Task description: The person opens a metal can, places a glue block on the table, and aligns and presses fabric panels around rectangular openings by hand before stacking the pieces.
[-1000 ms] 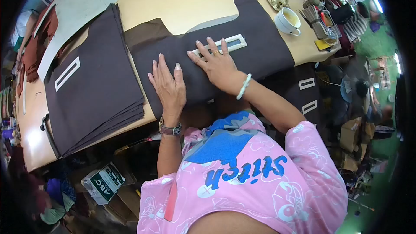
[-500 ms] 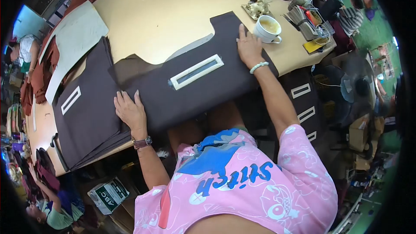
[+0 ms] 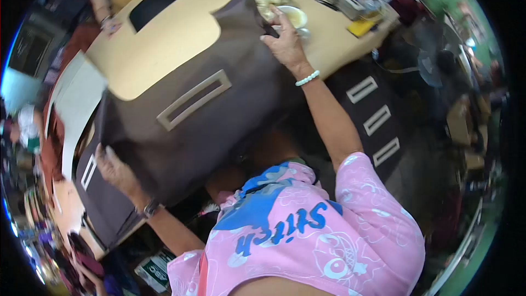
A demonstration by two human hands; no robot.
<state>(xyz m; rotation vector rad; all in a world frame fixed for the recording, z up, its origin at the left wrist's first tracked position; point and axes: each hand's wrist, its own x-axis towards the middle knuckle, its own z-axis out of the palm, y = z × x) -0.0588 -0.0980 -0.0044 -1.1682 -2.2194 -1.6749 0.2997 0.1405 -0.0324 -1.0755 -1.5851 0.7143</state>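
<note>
A dark brown fabric panel (image 3: 219, 126), bearing a pale rectangular frame strip (image 3: 194, 100), hangs between my two hands, lifted off the table and slightly blurred. My right hand (image 3: 286, 46) pinches its right end, close to the white cup (image 3: 293, 17). At the left end, my left hand (image 3: 118, 174) grips the panel's edge, though its fingertips are partly smeared. Beneath that hand lies a stack of similar dark pieces (image 3: 107, 208), its top one showing another pale frame (image 3: 88, 171).
A grey-white pattern sheet (image 3: 71, 98) lies at the left, beside rust-coloured cloth (image 3: 52, 153). A black piece (image 3: 158, 6) rests across the table near another person's hand (image 3: 111, 26). A cluttered basket (image 3: 350, 0) stands at the right. Several framed dark panels (image 3: 378, 120) hang below.
The panel has risen off the table and shifted left, now held at both ends. Both hands went from lying flat on it to gripping it. The camera view has turned.
</note>
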